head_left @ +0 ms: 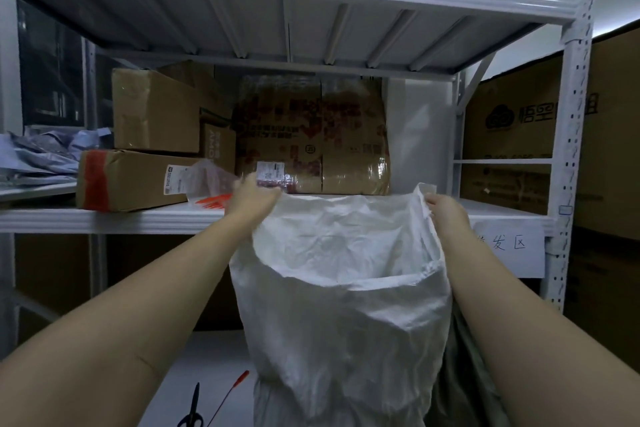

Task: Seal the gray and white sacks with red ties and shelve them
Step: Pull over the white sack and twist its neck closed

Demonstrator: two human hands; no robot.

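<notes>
Squarely before a white steel storage rack (575, 114), a person holds a crinkled white woven-plastic sack (346, 315) upright, its mouth gaping and unsealed. The sack's far rim rises level with the front edge of the rack's middle shelf (104, 218). Bare shelf board shows to the right of a large printed cardboard carton wrapped in clear film (318, 139), between it and the rack's perforated upright. Plain brown cardboard boxes (138, 180) crowd the shelf's left half.

The left hand (252, 199) grips the sack's left rim, fingers curled over the cloth. The right hand (446, 210) pinches the right rim, drawn up into a peak. Just beyond the left hand, a bundle of thin orange-red plastic ties (213, 202) lies at the shelf edge beside a crumpled clear plastic bag (207, 177). On the pale surface below, a single red tie (232, 388) lies near black-handled scissors (191, 411). A slumped dull gray sack (464, 374) rests against the white one's right side.
</notes>
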